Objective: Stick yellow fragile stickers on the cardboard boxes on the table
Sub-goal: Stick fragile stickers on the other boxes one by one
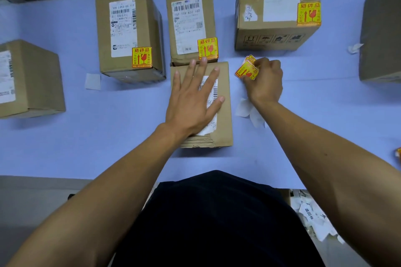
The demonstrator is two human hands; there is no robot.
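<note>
The pale blue table (86, 147) carries everything, and the places below are given from the small flat box (223, 128) that lies in the middle, close to the person. Far to the right of this box, a large brown box (382, 34) is cut by the picture edge. Behind it and to the right stands the wide box (271, 37), which has a white label on top and a yellow fragile sticker (308, 13) at its right corner. Behind it and to the left stands the tall box (128, 37), with a yellow sticker (142, 58) at the near right corner of its top. Far to the left lies another box (32, 78) with a white label; I see no yellow sticker on it. Directly behind the small flat box, and touching it, is the middle box (188, 24), also with a yellow sticker (207, 48) at its near right corner. The left hand (193, 97) rests flat on the small flat box, fingers straight and spread wide over its white label. Just to the right of this box, the right hand (265, 81) has its fingers curled around a small stack of yellow stickers (246, 69). Near the right side of the box, white backing papers (249, 112) lie on the table, and one white paper square (92, 81) lies to the left.
</note>
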